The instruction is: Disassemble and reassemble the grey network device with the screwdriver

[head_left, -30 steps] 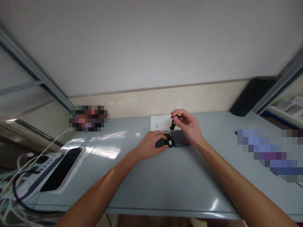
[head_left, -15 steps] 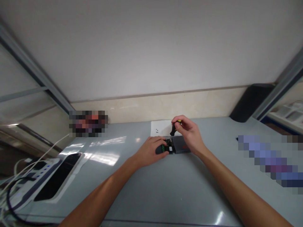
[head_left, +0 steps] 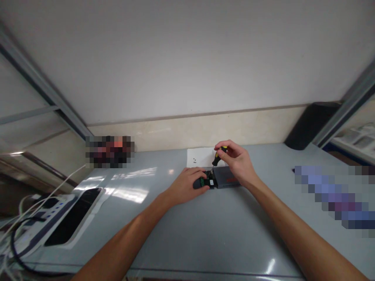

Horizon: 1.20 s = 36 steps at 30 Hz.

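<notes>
My left hand (head_left: 190, 183) is closed around the left end of a dark electronic device (head_left: 210, 182) with an exposed green circuit board, holding it down on the table. My right hand (head_left: 238, 160) grips a small black and yellow screwdriver (head_left: 217, 157), tilted, its tip pointing down at the open part of the device. Right beside that open part is a dark grey casing (head_left: 224, 177) with red marking, partly behind my right hand. I cannot tell whether the two parts are joined. Just behind them lies a white sheet (head_left: 200, 155) with several tiny dark screws (head_left: 195, 160) on it.
On the left of the grey table (head_left: 181, 238) lie a black-screened phone or tablet (head_left: 73, 216) and a white power strip (head_left: 43, 228) with cables. A black cylinder (head_left: 310, 127) stands at the back right. Blurred-out items sit at the back left and right.
My right hand has shifted slightly right and up. The screwdriver leans more to the right, and more of its yellow handle shows. My left hand stays on the device.
</notes>
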Tool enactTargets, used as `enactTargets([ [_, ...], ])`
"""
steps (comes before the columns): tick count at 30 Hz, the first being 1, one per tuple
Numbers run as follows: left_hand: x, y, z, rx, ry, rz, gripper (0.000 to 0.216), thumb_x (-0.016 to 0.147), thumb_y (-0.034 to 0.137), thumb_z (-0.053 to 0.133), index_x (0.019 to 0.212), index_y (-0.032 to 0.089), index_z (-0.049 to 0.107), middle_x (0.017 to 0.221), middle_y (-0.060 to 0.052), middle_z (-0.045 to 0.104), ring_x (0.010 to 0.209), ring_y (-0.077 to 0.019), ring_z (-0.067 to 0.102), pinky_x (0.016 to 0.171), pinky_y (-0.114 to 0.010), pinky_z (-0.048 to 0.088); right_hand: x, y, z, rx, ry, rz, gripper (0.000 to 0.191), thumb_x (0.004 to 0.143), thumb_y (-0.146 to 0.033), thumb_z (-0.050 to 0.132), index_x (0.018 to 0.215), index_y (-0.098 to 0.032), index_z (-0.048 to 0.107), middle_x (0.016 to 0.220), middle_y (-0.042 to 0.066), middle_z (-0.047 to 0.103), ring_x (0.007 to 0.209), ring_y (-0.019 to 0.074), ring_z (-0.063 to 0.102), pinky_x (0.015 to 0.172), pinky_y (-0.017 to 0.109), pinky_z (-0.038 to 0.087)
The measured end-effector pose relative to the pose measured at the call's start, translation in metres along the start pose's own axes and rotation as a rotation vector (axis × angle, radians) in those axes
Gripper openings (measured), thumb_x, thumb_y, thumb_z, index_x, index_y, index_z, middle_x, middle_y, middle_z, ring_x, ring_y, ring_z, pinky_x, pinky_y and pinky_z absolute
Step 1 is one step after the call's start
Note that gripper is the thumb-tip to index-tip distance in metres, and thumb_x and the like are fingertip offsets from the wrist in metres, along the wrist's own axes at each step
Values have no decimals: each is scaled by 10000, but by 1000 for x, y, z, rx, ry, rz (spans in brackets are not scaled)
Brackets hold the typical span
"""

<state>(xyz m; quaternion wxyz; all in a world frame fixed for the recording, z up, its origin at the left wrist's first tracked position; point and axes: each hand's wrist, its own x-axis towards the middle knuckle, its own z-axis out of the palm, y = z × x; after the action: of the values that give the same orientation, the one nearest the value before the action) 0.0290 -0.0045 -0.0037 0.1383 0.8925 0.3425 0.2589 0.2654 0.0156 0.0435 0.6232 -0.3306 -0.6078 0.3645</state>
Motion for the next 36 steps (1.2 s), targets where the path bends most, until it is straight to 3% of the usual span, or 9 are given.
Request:
enactTargets([
  [2, 0, 1, -1, 0, -7, -4, 215, 991, 385, 786, 1140, 251, 708, 1421, -73, 741, 1335, -284, 694, 1148, -468, 502, 0, 0, -1, 39, -27, 23, 279, 928, -495, 805, 1112, -288, 768, 1016, 35, 752, 955, 220, 659, 858, 383, 547],
  [5, 0, 2, -1, -7, -7, -4, 212, 998, 388, 780, 1139, 248, 706, 1413, -75, 744, 1341, -283, 689, 1152, -466, 495, -1, 1, 0, 86, -40, 49, 252, 975, -517, 744, 1044, -276, 739, 1075, 50, 776, 1007, 229, 675, 893, 394, 548],
  [9, 0, 2, -1, -18, -1, -5, 220, 993, 394, 786, 1142, 252, 708, 1416, -73, 743, 1334, -282, 692, 1155, -469, 492, -1, 2, 1, 41, -8, 23, 250, 879, -464, 863, 976, -266, 746, 1099, 39, 742, 991, 219, 671, 859, 373, 548],
  [15, 1, 1, -1, -17, -10, 0, 209, 998, 400, 776, 1131, 255, 706, 1406, -71, 747, 1315, -284, 700, 1140, -467, 503, 0, 1, -2, 52, -73, 41, 316, 939, -465, 781, 1206, -298, 751, 1034, 40, 755, 992, 228, 669, 852, 383, 558],
  [18, 1, 0, 0, -18, -9, 3, 216, 992, 400, 782, 1132, 255, 702, 1405, -72, 748, 1314, -286, 698, 1137, -466, 503, -1, 0, 0, 61, -59, 49, 254, 951, -490, 766, 1102, -288, 737, 1043, 45, 755, 989, 230, 670, 835, 380, 564],
  [22, 1, 0, 0, -24, -13, 0, 235, 993, 409, 776, 1148, 253, 694, 1365, -69, 763, 1286, -283, 709, 1130, -465, 501, -1, 0, 1, -1, -18, 34, 253, 849, -435, 874, 975, -264, 737, 973, 19, 707, 863, 196, 629, 776, 352, 550],
  [29, 2, 2, -1, -26, -6, -3, 221, 998, 401, 772, 1138, 248, 696, 1358, -70, 767, 1283, -277, 711, 1135, -462, 499, 0, -1, 0, 72, -66, 45, 271, 940, -466, 776, 1128, -276, 736, 1066, 52, 766, 1037, 239, 690, 888, 399, 568],
  [33, 1, 1, 0, -32, -9, -8, 239, 983, 400, 783, 1149, 254, 694, 1356, -71, 770, 1298, -282, 707, 1143, -467, 505, 0, 1, -1, -18, -11, 22, 247, 872, -449, 854, 985, -259, 746, 1023, 35, 732, 898, 206, 657, 799, 366, 568],
  [36, 0, -1, 1, -29, -9, -7, 240, 980, 400, 786, 1150, 259, 692, 1383, -69, 762, 1313, -284, 701, 1146, -469, 504, 1, 2, -2, 5, -44, 19, 255, 893, -424, 823, 1087, -272, 759, 1020, 35, 740, 943, 216, 674, 853, 386, 577],
])
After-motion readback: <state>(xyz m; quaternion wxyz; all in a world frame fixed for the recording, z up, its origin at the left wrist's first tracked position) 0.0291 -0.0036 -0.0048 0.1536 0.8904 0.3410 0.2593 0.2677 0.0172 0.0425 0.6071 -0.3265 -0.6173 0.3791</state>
